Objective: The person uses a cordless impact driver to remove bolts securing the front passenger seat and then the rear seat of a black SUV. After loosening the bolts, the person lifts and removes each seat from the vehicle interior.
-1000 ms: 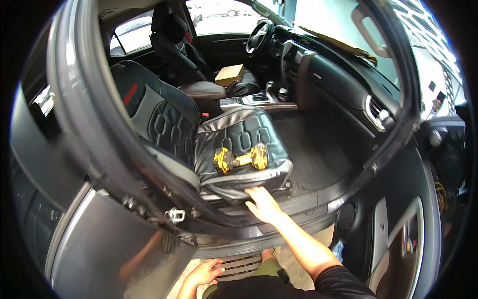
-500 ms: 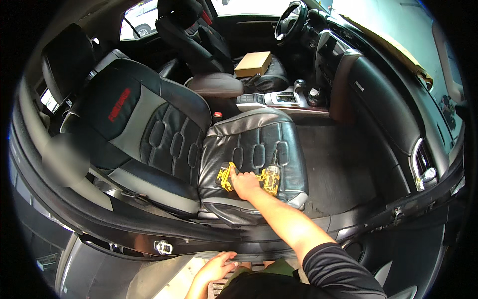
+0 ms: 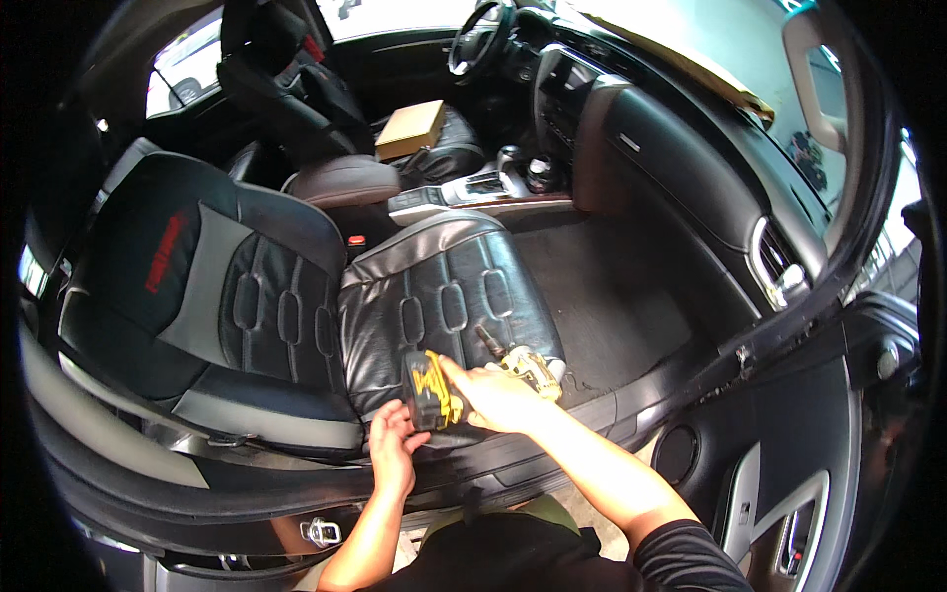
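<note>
My right hand (image 3: 493,400) grips the yellow-and-black cordless drill (image 3: 434,387) by its handle, low over the front passenger seat's outer edge. The drill's battery points left and its chuck faces away from me, toward the seat cushion (image 3: 459,271). My left hand (image 3: 392,444) is raised at the seat's edge just beside the battery, fingers loosely bent and apart; whether the fingertips touch the battery is unclear. The seat's black leather back (image 3: 158,286), with grey panels and red stitched marking, lies to the left.
A cardboard box (image 3: 409,128) rests on the driver's seat beyond the center console (image 3: 345,181). The dashboard (image 3: 691,197) and dark footwell mat (image 3: 621,296) are to the right. The door sill (image 3: 602,422) runs across in front of me, with the open door panel (image 3: 740,493) at lower right.
My right hand took hold of the drill lying on the seat and has drawn it toward me. My left hand has risen from below the sill to beside the battery.
</note>
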Tool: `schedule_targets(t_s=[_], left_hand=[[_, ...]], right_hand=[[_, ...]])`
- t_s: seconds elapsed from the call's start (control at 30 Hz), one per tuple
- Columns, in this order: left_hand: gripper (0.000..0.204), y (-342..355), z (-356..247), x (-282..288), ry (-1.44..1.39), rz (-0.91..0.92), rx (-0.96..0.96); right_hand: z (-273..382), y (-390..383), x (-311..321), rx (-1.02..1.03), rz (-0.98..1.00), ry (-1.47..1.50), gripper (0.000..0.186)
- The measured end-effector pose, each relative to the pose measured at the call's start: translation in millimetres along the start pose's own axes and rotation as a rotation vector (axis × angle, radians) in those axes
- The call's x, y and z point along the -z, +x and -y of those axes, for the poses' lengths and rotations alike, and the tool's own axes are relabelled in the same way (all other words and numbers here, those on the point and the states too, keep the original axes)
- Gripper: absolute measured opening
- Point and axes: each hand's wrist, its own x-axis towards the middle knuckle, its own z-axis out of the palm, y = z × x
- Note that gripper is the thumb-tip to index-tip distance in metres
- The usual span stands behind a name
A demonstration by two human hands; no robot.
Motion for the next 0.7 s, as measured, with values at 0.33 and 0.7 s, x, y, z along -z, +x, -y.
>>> schedule_targets(t_s=[0.33,0.7], left_hand=[[0.060,86.9,9.0,-33.5,1.191,-0.133,-0.409],[0.042,147.8,33.0,-44.1,1.387,0.263,-0.013]], right_hand=[[-3.8,-35.9,-64.6,0.022,-0.172,-0.260,0.070],[9.1,-68.1,-115.4,-0.407,-0.989,0.584,0.023]])
